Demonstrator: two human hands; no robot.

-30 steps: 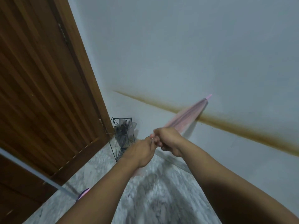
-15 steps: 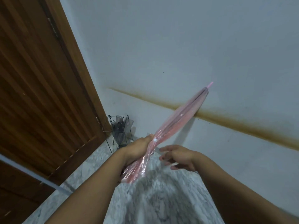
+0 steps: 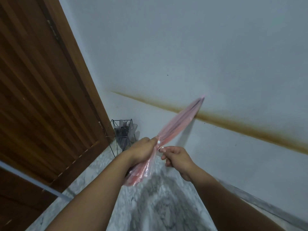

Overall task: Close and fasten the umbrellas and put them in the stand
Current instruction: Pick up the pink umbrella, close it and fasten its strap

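Left grip: the left hand (image 3: 141,151) is wrapped round the gathered canopy of the pink translucent umbrella (image 3: 176,125), about where the folds bunch together, with a small white snap showing at the thumb. The right hand (image 3: 176,158) is just beside it, its fingers curled and its fingertips pinching something small near the canopy, probably the fastening strap, though it is too small to tell for sure.

The umbrella is in the air in front of the person, angled up to the right with its blurred tip toward the stained wall (image 3: 216,64). Its loose lower folds hang below the left hand over the marble floor (image 3: 158,205). The black wire stand (image 3: 121,135) sits far left in the corner by the wooden door (image 3: 41,97), already holding a clear umbrella (image 3: 125,132).

Risks, as I judge them: the slippery plastic folds could spring loose if the left grip relaxes before the strap goes round, leaving a baggy roll. The pinched strap could slip from the fingertips or miss the snap. The raised tip is near the wall and could scrape it. Later, the light stand might tip when the umbrella goes in.

No brand, label or writing is readable anywhere.
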